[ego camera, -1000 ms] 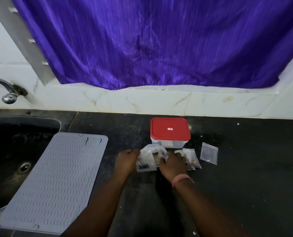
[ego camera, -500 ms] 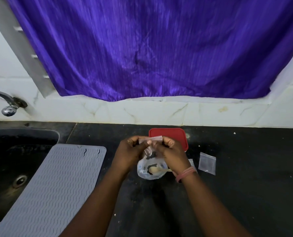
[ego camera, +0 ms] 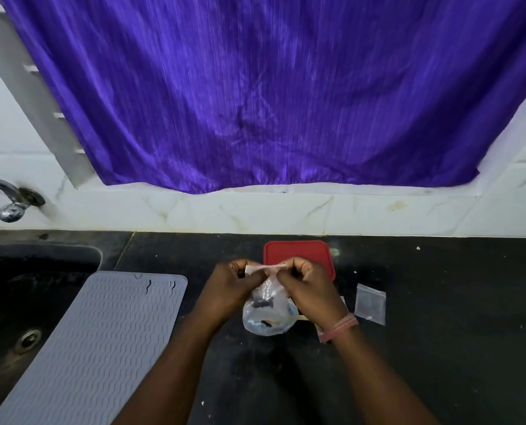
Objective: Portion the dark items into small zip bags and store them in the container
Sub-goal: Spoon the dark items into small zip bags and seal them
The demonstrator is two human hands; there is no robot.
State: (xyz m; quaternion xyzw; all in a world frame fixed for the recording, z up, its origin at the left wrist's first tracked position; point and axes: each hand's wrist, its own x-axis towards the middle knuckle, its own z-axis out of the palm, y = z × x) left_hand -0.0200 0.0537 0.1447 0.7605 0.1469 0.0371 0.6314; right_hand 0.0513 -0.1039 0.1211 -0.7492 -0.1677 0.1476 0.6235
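A clear zip bag with dark items and a pale stick inside hangs above the black counter. My left hand and my right hand pinch its top strip from either side, fingers curled. Behind my hands stands the container with a red lid, partly hidden. An empty small zip bag lies flat to the right. Another small bag peeks out under my right wrist.
A grey ribbed mat lies at the left, overlapping the dark sink below a chrome tap. A purple curtain hangs over the white tiled wall behind the counter.
Both hands lifted the bag of dark items off the counter and now hold it up by its top strip. The camera view tilted upward.
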